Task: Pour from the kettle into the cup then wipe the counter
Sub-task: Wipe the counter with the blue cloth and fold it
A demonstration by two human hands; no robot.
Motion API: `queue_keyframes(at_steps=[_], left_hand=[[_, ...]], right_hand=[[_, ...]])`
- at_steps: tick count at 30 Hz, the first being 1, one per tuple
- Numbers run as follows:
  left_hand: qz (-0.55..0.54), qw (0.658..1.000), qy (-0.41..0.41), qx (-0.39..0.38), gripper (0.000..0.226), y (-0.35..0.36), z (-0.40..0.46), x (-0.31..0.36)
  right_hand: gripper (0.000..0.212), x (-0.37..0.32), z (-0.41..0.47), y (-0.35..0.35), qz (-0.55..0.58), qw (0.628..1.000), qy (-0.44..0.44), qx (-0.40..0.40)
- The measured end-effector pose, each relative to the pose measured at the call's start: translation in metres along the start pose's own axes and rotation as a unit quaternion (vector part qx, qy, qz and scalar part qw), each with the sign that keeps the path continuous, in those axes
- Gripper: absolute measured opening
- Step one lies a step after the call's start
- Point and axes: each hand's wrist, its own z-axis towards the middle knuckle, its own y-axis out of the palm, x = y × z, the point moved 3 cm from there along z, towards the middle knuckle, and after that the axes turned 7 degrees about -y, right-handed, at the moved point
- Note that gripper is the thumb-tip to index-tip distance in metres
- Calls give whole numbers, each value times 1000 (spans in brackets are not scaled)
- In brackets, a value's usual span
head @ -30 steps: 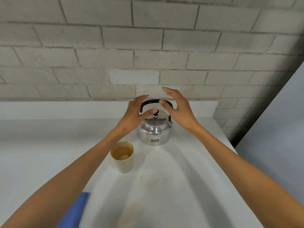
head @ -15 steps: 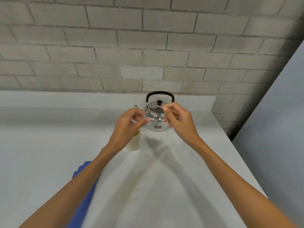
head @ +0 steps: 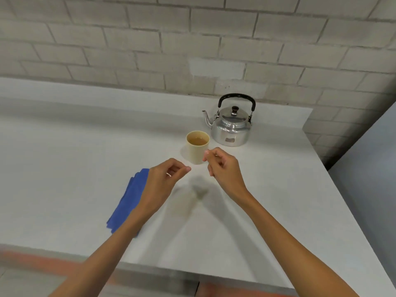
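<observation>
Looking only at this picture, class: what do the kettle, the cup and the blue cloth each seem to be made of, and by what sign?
Kettle: polished metal, probably steel or aluminium; its body mirrors light. Handle: matte black, likely plastic. Cup: beige, dull, opaque; plastic perhaps, ceramic possible. Blue cloth: soft fabric, shown by limp folded layers.

Both hands drew back from the kettle (head: pixel 231 129). The left hand (head: pixel 162 181) and right hand (head: pixel 222 168), earlier spread at its handle and lid, ended well in front of it, nearer than the cup (head: pixel 197 151), fingers loosely curled, holding nothing.
</observation>
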Motion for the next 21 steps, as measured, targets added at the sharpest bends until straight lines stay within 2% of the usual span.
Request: queue_keyframes(at_steps=[6,8,11,13,16,18,21], left_hand=[[35,995,-64,67,9,-27,-30,-41],[85,988,-96,92,15,-36,-38,-55],[197,956,-177,130,29,-49,-51,-74],[228,935,-231,145,39,-58,-58,-82],[240,919,-287,127,52,-70,-65,-92],[215,923,-303,102,60,-77,-67,-99],[133,926,-346,74,57,-88,-66,-103]], right_hand=[[40,19,-9,47,5,998,50,-42],[41,29,-10,62,-15,996,80,-46],[36,43,-5,85,-37,989,127,-65],[36,50,1,102,-60,982,152,-92],[39,55,11,124,-62,974,184,-117],[37,58,17,137,-32,966,225,-120],[19,58,24,153,25,951,273,-142]])
